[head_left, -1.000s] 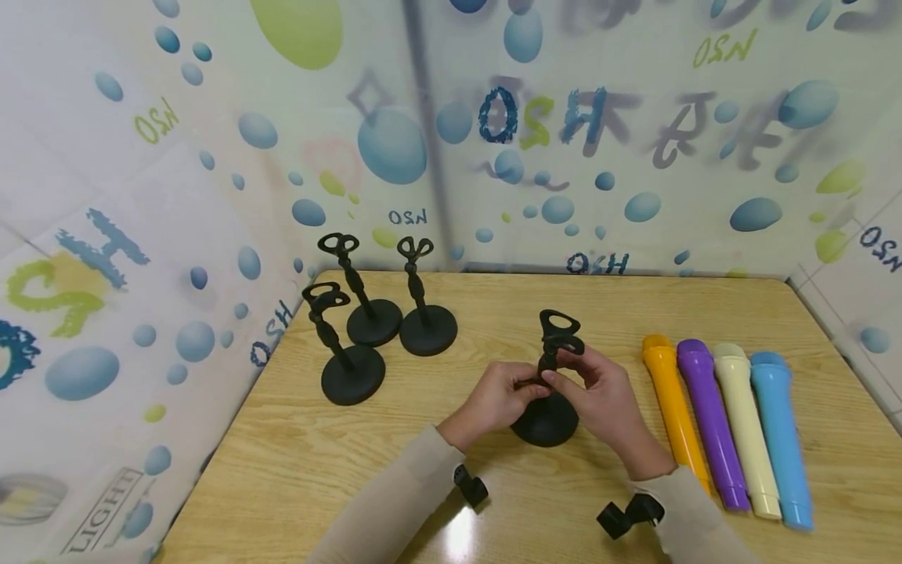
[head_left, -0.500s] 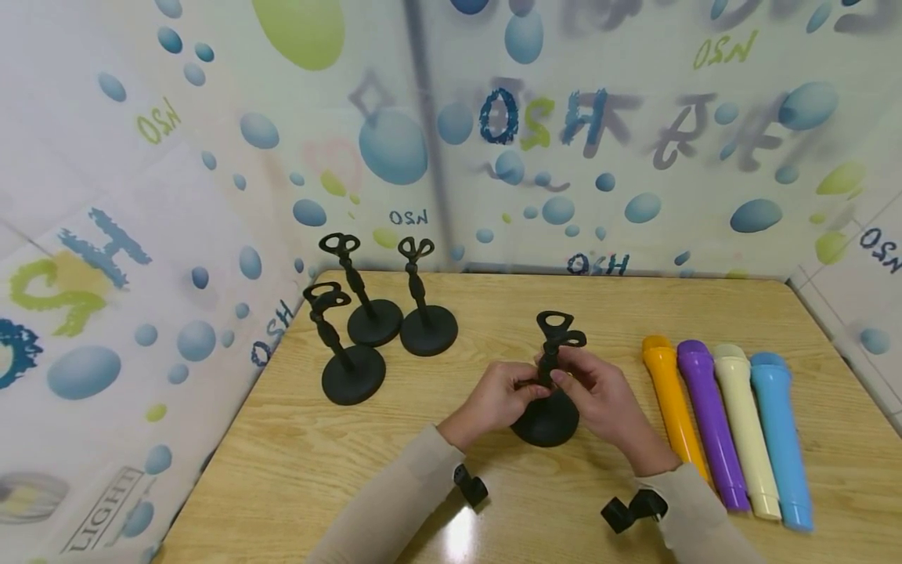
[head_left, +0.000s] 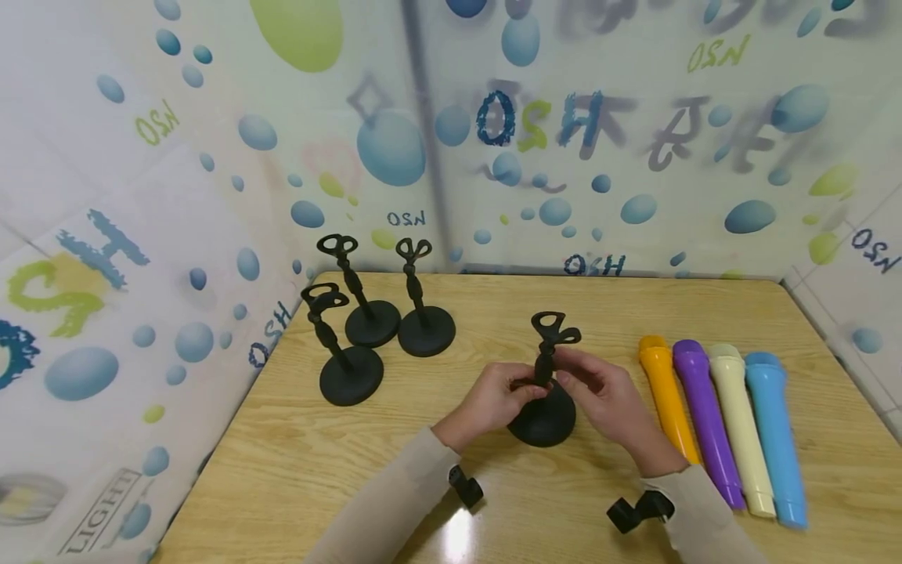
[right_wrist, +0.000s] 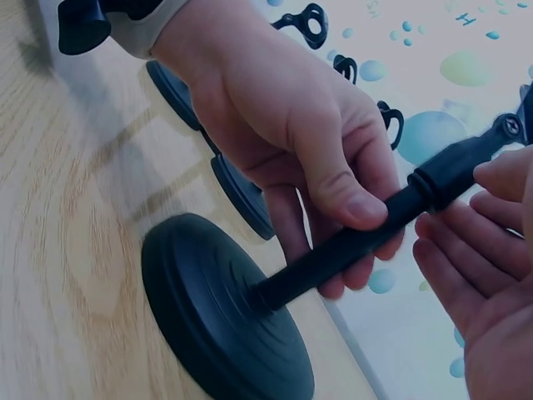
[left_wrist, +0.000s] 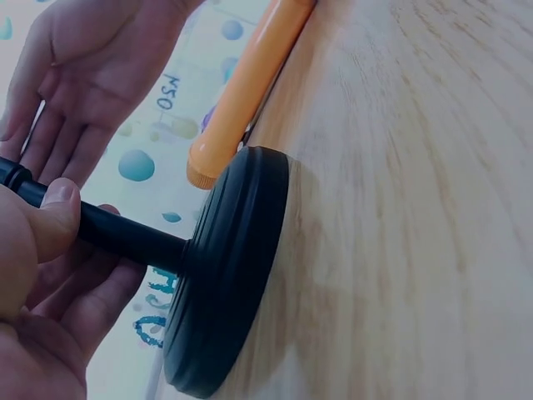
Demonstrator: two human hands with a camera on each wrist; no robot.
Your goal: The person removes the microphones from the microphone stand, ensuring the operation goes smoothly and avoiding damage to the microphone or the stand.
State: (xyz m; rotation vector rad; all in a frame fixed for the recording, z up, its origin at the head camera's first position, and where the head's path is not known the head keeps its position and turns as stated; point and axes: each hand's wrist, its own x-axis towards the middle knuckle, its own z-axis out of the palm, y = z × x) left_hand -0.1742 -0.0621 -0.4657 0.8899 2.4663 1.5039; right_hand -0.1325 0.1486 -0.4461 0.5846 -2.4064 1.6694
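Note:
A black desktop microphone stand point(head_left: 543, 423) rests on its round base on the wooden table. My left hand point(head_left: 486, 401) pinches its pole between thumb and fingers, just above the base. The right wrist view shows this grip of the left hand point(right_wrist: 287, 117) closely. Around the stand's upper collar is my right hand point(head_left: 609, 401), its fingers loosely extended. In the left wrist view the right hand's palm point(left_wrist: 100, 62) faces the stand with fingers fairly straight. Atop the stand, a clip with two loops point(head_left: 555, 329) points up and to the right.
Three similar black stands, a front one point(head_left: 351, 376), a back one point(head_left: 373, 323) and a right one point(head_left: 427, 330), stand at the left. Orange point(head_left: 669, 399), purple point(head_left: 708, 423), cream point(head_left: 742, 427) and light blue point(head_left: 777, 439) microphones lie side by side at right. Patterned curtain point(head_left: 599, 157) hangs behind.
The stand's top clip has turned about its pole, its loops spreading wider apart in the head view. My right fingers have loosened and shifted slightly off the collar. The left hand keeps its hold.

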